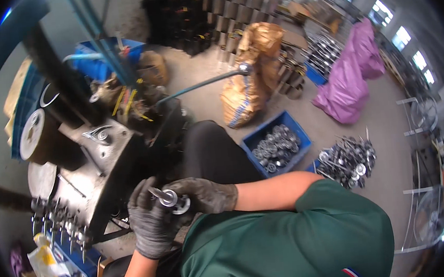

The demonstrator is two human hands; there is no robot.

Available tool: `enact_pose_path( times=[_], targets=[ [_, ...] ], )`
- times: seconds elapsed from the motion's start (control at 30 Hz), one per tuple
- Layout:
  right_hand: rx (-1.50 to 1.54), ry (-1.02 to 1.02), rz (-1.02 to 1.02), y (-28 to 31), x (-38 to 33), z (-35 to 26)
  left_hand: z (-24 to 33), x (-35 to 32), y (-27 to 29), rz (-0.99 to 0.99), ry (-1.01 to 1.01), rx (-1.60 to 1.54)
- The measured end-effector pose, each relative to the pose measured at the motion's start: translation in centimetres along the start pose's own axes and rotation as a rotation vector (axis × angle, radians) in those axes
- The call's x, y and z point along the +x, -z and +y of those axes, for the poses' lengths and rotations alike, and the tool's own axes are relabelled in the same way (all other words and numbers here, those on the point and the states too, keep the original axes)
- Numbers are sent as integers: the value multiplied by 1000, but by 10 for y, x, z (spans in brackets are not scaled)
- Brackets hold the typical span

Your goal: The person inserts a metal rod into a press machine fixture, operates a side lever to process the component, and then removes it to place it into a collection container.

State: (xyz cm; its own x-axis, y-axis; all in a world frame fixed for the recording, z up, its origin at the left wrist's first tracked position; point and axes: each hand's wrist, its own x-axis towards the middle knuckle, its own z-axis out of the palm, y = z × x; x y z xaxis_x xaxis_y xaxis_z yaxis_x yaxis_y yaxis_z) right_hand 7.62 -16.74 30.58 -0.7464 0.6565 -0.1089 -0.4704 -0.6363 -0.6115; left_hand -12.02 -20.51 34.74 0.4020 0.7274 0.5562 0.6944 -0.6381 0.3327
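Close in front of my body, both gloved hands meet around a metal shaft with round ring-like collars (167,198). My left hand (152,218), in a grey knit glove, is closed around the part from the left. From the right, my right hand (204,194), in a darker grey glove, grips its other side. The shaft's tip points up and left between the fingers. My palms and fingers hide part of the piece. Left of my hands is a metal work table (102,159) with a small curved metal piece (98,134) on it.
Similar shafts (60,221) stand in a row at the table's left edge. A machine lever (206,82) with a ball end reaches across ahead. A blue bin (302,143) holds round metal parts, beside a heap of parts (346,160). Orange (253,67) and purple sacks (351,79) stand beyond.
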Motion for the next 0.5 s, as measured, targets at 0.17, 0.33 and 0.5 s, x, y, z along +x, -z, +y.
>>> enact_pose_path(
  times=[0.17, 0.33, 0.5],
  targets=[
    [182, -141, 299, 31, -27, -34, -10, -25, -14, 44, 422, -552],
    [-408, 197, 650, 77, -131, -130, -37, -31, 6, -16, 703, -782],
    [-1650, 163, 1285, 204, -307, -216, -39, -28, 12, -41, 764, -788]
  ],
)
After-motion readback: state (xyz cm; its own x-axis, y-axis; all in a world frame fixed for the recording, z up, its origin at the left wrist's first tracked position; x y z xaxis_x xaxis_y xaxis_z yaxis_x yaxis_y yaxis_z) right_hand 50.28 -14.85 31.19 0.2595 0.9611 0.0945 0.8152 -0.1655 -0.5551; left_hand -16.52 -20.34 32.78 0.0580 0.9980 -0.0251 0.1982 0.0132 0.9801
